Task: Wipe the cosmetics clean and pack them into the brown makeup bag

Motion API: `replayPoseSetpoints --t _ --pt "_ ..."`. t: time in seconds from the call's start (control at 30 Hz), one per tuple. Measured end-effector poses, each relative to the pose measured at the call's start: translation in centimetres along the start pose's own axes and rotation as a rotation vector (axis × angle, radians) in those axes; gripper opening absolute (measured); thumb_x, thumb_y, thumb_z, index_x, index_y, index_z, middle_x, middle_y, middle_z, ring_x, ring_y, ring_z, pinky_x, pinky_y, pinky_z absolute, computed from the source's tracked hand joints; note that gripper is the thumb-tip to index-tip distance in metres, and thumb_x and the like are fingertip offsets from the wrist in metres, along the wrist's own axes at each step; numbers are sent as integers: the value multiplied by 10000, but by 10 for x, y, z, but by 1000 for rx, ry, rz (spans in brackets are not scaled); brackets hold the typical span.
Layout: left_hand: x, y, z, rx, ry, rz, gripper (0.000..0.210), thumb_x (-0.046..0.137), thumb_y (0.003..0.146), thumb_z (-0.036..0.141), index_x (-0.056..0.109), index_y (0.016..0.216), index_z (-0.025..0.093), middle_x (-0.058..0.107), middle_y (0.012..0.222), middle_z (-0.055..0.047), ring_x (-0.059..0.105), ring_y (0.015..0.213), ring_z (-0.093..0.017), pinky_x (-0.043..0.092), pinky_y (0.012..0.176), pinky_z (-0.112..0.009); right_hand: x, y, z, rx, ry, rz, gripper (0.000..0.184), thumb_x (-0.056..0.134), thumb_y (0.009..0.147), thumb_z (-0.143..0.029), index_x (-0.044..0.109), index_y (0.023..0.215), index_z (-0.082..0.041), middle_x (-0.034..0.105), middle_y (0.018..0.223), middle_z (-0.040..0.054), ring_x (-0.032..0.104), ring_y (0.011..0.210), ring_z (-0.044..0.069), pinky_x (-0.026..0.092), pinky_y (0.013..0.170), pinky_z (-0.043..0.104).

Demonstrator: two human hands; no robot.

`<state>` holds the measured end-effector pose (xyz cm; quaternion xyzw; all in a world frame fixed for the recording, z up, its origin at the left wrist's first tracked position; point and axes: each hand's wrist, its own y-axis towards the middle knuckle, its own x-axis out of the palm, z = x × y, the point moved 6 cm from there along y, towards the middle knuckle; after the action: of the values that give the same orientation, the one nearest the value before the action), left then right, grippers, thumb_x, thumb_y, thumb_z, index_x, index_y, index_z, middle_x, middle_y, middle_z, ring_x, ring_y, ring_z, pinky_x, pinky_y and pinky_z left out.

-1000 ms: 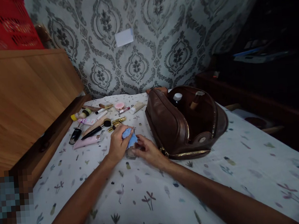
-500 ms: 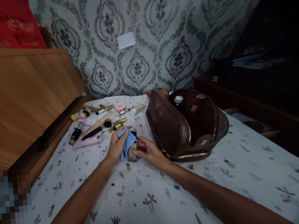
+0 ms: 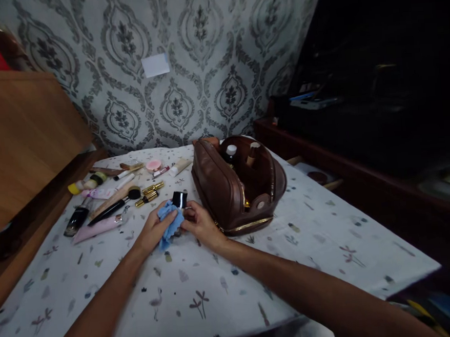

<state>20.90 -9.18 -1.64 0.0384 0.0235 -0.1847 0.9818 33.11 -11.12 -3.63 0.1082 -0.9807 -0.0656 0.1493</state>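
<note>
My left hand (image 3: 150, 232) is closed on a crumpled blue cloth (image 3: 170, 221), which lies against a small bottle with a shiny black square cap (image 3: 180, 199). The fingers of my right hand (image 3: 201, 222) pinch this bottle from the other side; cloth and fingers cover most of its body. Just right of my hands stands a brown leather toiletry bag (image 3: 219, 189), its zip undone. Inside it are a white-capped bottle (image 3: 231, 150) and a brownish bottle (image 3: 253, 153). Two gold-and-black tubes (image 3: 147, 197) lie beyond my left hand.
Left on the patterned tablecloth (image 3: 219, 312) lie a pink tube (image 3: 98, 228), a dark bottle (image 3: 76, 220), a black-handled brush (image 3: 112, 209), a pink round compact (image 3: 153, 166) and a pale tube (image 3: 180, 166). A wooden panel (image 3: 26, 146) borders the left side, and patterned wallpaper is behind.
The view has turned to the right, so everything sits further left. The bottle has turned in my hands: its black cap now shows clearly, and its pale body is mostly covered.
</note>
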Motion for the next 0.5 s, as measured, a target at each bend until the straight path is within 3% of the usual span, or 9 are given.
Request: replayPoseSetpoints --t 0.27,0.5 --pt "-3 0 5 37 171 -86 345 653 874 523 592 917 186 583 801 16 573 746 -127 494 709 -221 -4 0 -4 -86 23 95 357 729 722 -375 498 950 -227 549 817 -26 562 741 143 485 631 251" --pt "-5 1 4 -21 157 -87 386 736 801 493 615 977 172 598 822 17 561 742 -126 466 693 -217 -11 0 -2 -148 -99 170 331 694 788 -475 539 929 -219 579 842 -6 568 823 167 475 768 298"
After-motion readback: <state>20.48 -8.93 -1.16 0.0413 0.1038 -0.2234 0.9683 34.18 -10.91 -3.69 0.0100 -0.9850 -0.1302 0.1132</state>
